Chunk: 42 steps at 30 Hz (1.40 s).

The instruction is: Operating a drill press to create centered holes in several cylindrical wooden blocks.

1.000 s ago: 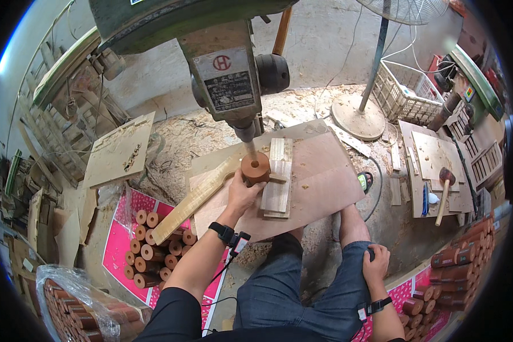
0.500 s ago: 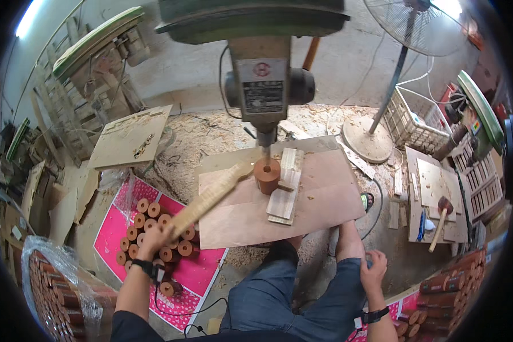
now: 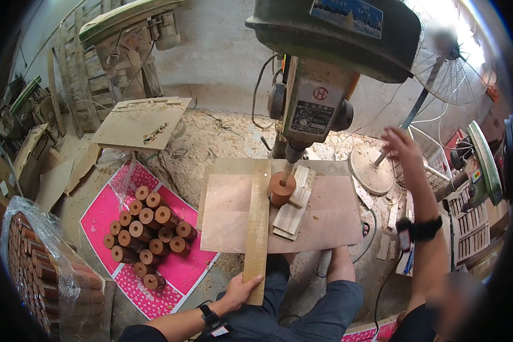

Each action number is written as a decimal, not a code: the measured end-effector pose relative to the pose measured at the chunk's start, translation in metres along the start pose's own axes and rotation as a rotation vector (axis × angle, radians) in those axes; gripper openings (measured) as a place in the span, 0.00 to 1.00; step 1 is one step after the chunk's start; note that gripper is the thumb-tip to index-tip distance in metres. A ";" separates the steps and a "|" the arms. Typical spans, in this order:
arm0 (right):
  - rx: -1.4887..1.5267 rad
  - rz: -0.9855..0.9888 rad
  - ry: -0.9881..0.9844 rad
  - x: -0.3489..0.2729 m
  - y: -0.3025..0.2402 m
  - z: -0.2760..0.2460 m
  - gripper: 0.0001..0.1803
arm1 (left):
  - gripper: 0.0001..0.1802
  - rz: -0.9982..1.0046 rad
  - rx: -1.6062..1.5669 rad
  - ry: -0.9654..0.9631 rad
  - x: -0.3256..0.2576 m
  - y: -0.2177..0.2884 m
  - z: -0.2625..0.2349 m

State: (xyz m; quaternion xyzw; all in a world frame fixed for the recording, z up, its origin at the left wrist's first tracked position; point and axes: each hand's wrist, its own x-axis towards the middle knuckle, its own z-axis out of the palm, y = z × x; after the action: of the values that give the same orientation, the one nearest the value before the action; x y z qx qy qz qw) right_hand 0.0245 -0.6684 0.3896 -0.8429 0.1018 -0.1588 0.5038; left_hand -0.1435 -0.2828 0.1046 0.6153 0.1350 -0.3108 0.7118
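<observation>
My left hand (image 3: 242, 290) is closed on the near end of a long wooden slat (image 3: 257, 222), which lies across the brown sheet on the drill press table (image 3: 225, 228). Just right of the slat's far part stands a reddish-brown wooden cylinder (image 3: 282, 189) with a hole in its top. The drill bit (image 3: 287, 170) comes down at that hole; how deep it sits I cannot tell. Pale wooden blocks (image 3: 293, 214) lie against the cylinder's right side. My right hand (image 3: 404, 149) is raised right of the drill press head (image 3: 319, 100), fingers apart, holding nothing visible.
Several drilled cylinders (image 3: 148, 216) lie on a pink sheet (image 3: 94, 208) at left, beside a plastic-wrapped stack of cylinders (image 3: 54, 273). A standing fan (image 3: 447, 62), a plastic crate (image 3: 433, 157) and another drill press (image 3: 484, 159) stand at right. Wood shavings (image 3: 211, 128) cover the floor behind.
My left hand has swung the slat from a leftward slant to nearly straight toward me. My right hand has risen from beside my knee to beside the press head. The view has shifted.
</observation>
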 end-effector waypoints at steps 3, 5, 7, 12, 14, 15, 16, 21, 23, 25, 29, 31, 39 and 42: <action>0.224 -0.005 -0.031 0.053 -0.029 0.015 0.31 | 0.21 0.074 -0.028 0.057 0.000 -0.005 0.004; 0.391 -0.005 -0.052 0.087 -0.041 0.029 0.33 | 0.21 0.106 -0.015 0.069 0.001 -0.007 0.005; 0.661 -0.031 -0.148 0.110 -0.050 0.042 0.32 | 0.22 0.101 0.020 0.089 0.002 -0.009 0.006; 0.894 -0.003 -0.193 0.105 -0.073 0.040 0.36 | 0.24 0.129 0.078 0.124 0.004 -0.014 0.005; 0.971 0.004 -0.238 0.083 -0.086 0.019 0.41 | 0.24 0.136 0.096 0.128 0.005 -0.015 0.004; 0.974 0.036 -0.257 0.070 -0.089 0.013 0.41 | 0.24 0.126 0.097 0.119 0.006 -0.015 0.003; 0.911 -0.001 -0.286 0.057 -0.089 0.007 0.41 | 0.25 0.096 0.109 0.103 0.005 -0.016 0.003; 0.697 -0.074 -0.511 0.006 -0.089 -0.007 0.36 | 0.24 0.125 -0.010 0.097 0.003 -0.013 0.005; 0.620 -0.090 -0.447 -0.013 -0.083 -0.003 0.28 | 0.23 0.121 -0.018 0.098 0.002 -0.010 0.006; 0.614 -0.110 -0.503 -0.029 -0.077 0.001 0.25 | 0.23 0.100 0.049 0.089 0.001 -0.007 0.006; 0.481 -0.022 -0.495 -0.055 -0.061 0.008 0.40 | 0.22 0.108 -0.016 0.090 -0.002 -0.001 0.007; 0.377 0.024 -0.483 -0.063 -0.049 0.010 0.43 | 0.23 0.082 -0.036 0.076 -0.003 0.000 0.008; -0.171 0.267 -0.526 -0.036 0.047 0.064 0.20 | 0.26 0.086 0.046 0.107 0.002 -0.008 0.006; -0.315 0.247 -0.430 0.013 0.068 0.088 0.18 | 0.25 0.060 0.043 0.105 0.003 -0.011 0.005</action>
State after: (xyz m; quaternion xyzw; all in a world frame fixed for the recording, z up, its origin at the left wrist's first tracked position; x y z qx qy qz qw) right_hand 0.0689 -0.6328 0.2927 -0.9063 0.1177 0.1038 0.3923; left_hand -0.1486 -0.2891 0.0956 0.6496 0.1471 -0.2594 0.6994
